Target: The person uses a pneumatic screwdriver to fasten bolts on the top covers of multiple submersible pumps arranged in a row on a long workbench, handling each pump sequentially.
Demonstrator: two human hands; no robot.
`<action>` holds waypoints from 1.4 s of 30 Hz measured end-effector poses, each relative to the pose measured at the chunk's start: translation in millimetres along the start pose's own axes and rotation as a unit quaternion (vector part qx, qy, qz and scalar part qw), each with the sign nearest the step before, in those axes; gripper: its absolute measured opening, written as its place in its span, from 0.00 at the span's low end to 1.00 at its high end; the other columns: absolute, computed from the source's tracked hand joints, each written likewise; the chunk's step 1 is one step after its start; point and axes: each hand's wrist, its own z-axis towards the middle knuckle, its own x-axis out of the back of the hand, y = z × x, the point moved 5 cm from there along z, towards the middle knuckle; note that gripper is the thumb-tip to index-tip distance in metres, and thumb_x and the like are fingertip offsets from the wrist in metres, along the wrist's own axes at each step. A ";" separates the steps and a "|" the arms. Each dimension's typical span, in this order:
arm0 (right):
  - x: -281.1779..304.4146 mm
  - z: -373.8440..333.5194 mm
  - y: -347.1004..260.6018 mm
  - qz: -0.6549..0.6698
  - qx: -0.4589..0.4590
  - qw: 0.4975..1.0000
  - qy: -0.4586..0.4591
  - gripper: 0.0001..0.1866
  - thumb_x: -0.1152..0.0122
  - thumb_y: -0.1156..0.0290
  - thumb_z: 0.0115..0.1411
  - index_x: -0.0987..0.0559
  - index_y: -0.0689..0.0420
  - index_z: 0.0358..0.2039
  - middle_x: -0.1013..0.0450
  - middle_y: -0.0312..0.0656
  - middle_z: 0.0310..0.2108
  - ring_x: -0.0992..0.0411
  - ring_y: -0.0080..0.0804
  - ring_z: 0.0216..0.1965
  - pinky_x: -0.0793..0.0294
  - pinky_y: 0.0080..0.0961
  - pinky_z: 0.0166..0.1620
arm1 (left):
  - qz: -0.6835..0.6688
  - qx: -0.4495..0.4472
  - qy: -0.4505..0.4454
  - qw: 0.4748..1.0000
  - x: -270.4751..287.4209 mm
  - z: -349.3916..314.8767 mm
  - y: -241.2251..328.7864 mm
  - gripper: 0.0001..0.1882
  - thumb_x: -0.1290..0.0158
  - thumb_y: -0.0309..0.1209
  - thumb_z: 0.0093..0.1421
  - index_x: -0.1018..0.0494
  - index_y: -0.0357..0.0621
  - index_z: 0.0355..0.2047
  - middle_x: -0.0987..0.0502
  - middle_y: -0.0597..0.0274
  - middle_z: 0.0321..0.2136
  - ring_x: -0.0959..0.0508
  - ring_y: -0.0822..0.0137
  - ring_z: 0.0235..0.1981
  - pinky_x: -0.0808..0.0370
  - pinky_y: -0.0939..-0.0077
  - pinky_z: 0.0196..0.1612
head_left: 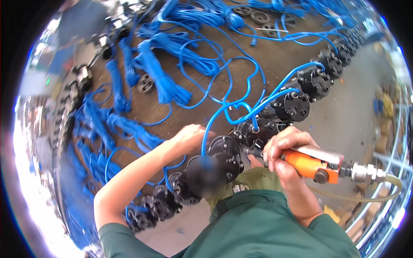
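Note:
My right hand point(286, 152) is wrapped round an orange air-powered driver point(312, 165) with a metal lever along its top. The driver lies nearly level, its dark nose pointing left at a black cylindrical motor unit point(227, 148). Whether its tip touches a bolt is too small to tell. On that unit's far left side, my left hand point(191, 135) bends its fingers against the housing; the fingertips are hidden. Blue cable point(205, 129) rises from beside this unit and arcs right to a neighbouring black unit point(260, 133).
More black units point(292, 107) line the edge of the brown worktable point(124, 148) on both sides. Bundles of blue cable point(157, 77) and grey metal rings point(260, 17) lie across it. An air hose point(393, 189) loops from the driver's rear. Cartons point(387, 133) stand at far right.

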 end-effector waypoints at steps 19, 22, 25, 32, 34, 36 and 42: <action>-64.5 -6.7 49.9 -0.253 -0.019 0.967 -0.020 0.11 0.41 0.81 0.55 0.28 0.63 0.40 0.29 0.46 0.31 0.28 0.31 0.24 0.22 0.27 0.30 | -0.057 -0.326 0.048 0.942 -61.2 63.9 -36.4 0.13 0.42 0.25 0.48 0.24 0.37 0.35 0.21 0.49 0.33 0.21 0.50 0.40 0.22 0.59 0.43; -64.7 -10.7 57.9 -0.256 -0.005 0.966 -0.032 0.10 0.40 0.80 0.55 0.27 0.65 0.38 0.28 0.47 0.30 0.27 0.32 0.26 0.23 0.24 0.25 | -0.057 -0.335 0.073 0.938 -66.2 65.6 -40.6 0.12 0.44 0.24 0.49 0.24 0.37 0.35 0.21 0.49 0.32 0.21 0.49 0.41 0.22 0.59 0.44; -68.8 -11.7 63.2 -0.255 0.001 0.966 -0.037 0.11 0.39 0.78 0.55 0.26 0.65 0.38 0.28 0.48 0.30 0.27 0.31 0.25 0.24 0.22 0.24 | -0.071 -0.298 0.102 0.947 -66.2 59.1 -48.7 0.14 0.45 0.23 0.49 0.22 0.37 0.39 0.21 0.48 0.32 0.21 0.48 0.41 0.23 0.57 0.44; -75.8 -8.4 66.2 -0.234 0.004 0.972 0.001 0.16 0.40 0.76 0.55 0.28 0.64 0.44 0.28 0.48 0.33 0.29 0.26 0.23 0.26 0.20 0.24 | -0.200 -0.163 0.155 0.953 -81.0 -11.0 -64.3 0.14 0.40 0.27 0.51 0.20 0.37 0.39 0.22 0.48 0.33 0.21 0.46 0.39 0.23 0.55 0.44; -83.1 -8.5 49.5 -0.225 0.007 0.974 0.025 0.17 0.41 0.76 0.55 0.29 0.62 0.46 0.30 0.46 0.34 0.31 0.26 0.22 0.28 0.21 0.25 | -0.208 -0.172 0.214 0.939 -92.6 -11.2 -61.7 0.12 0.40 0.27 0.52 0.19 0.37 0.37 0.23 0.49 0.31 0.21 0.47 0.36 0.23 0.56 0.40; -100.9 -10.3 23.9 -0.200 0.000 0.979 0.034 0.16 0.40 0.76 0.55 0.29 0.61 0.45 0.31 0.44 0.33 0.31 0.26 0.22 0.27 0.24 0.27 | -0.189 -0.182 0.245 0.933 -101.4 -13.5 -65.2 0.10 0.41 0.26 0.52 0.19 0.37 0.36 0.23 0.51 0.29 0.21 0.49 0.34 0.23 0.58 0.38; -139.3 -22.1 11.6 -0.140 -0.053 0.988 -0.032 0.15 0.37 0.79 0.56 0.29 0.59 0.43 0.28 0.45 0.32 0.27 0.30 0.25 0.22 0.31 0.32 | -0.132 -0.232 0.252 0.930 -100.7 -20.9 -60.5 0.10 0.40 0.26 0.50 0.20 0.36 0.33 0.22 0.54 0.29 0.22 0.53 0.32 0.23 0.61 0.36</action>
